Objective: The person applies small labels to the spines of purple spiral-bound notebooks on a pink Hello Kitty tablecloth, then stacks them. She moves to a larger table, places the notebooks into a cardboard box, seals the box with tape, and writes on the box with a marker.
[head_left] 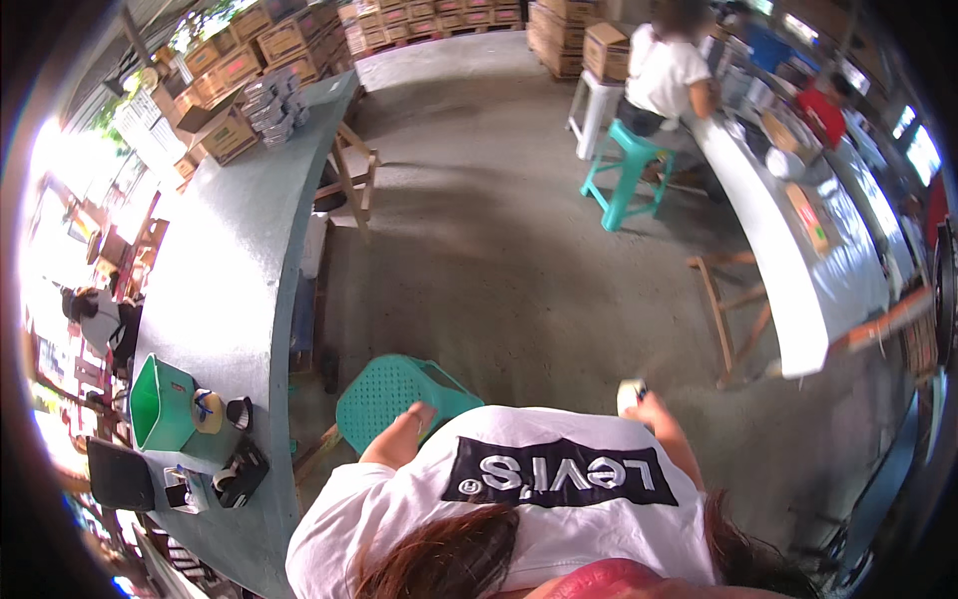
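My left hand [421,411] hangs low in front of a teal plastic stool [381,394] with a perforated seat. Its fingers are too small and foreshortened to read, and whether it touches the stool is unclear. Low on the other side, my right hand [647,404] is closed around a small pale object [630,393] with a darker patch, whose kind I cannot make out. Both forearms are partly hidden by my white shirt.
A long grey table [225,260] at left carries a green bin [165,404], a tape roll [208,411], a black tape dispenser [241,473] and an open carton [225,135]. Right, a person in white [664,75] sits by a white-covered table [768,270]. Stacked cartons [439,18] stand behind.
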Available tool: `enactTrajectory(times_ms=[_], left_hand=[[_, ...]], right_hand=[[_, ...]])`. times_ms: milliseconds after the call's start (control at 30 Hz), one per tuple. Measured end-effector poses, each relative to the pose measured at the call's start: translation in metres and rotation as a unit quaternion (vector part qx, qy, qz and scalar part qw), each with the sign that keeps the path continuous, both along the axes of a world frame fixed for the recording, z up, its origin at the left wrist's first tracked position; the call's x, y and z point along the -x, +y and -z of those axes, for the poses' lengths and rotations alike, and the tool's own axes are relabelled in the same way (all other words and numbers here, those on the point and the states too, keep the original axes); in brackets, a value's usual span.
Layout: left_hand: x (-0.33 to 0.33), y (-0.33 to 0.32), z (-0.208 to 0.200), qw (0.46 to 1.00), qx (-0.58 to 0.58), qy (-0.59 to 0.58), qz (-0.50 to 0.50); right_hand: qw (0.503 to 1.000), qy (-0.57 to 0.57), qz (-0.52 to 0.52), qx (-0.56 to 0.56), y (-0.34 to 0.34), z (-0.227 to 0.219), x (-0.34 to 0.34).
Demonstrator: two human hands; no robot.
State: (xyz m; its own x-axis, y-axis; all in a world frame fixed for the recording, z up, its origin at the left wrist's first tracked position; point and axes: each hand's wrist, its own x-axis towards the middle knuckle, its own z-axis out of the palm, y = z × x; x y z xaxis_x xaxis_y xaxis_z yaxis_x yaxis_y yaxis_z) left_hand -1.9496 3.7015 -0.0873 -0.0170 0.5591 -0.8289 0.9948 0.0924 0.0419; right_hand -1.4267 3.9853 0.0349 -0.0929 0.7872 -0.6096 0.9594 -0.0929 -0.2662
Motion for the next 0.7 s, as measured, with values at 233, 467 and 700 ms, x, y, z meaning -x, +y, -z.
enactTrajectory(times_ms=[233, 467, 700], left_hand=[[0.081, 0.367, -0.124, 0.970, -0.202, -0.110, -0.073], [0.142, 0.579, -0.220, 0.708, -0.249, -0.454, -0.480], [0.233, 0.748, -0.469, 0.505, -0.298, -0.802, -0.116]], right_hand=[[0.960, 0.073, 0.211, 0.166, 0.073, 0.069, -0.006], [0.954, 0.070, 0.201, 0.213, 0.281, 0.083, 0.095], [0.972, 0.125, 0.179, 0.088, 0.578, 0.058, 0.195]])
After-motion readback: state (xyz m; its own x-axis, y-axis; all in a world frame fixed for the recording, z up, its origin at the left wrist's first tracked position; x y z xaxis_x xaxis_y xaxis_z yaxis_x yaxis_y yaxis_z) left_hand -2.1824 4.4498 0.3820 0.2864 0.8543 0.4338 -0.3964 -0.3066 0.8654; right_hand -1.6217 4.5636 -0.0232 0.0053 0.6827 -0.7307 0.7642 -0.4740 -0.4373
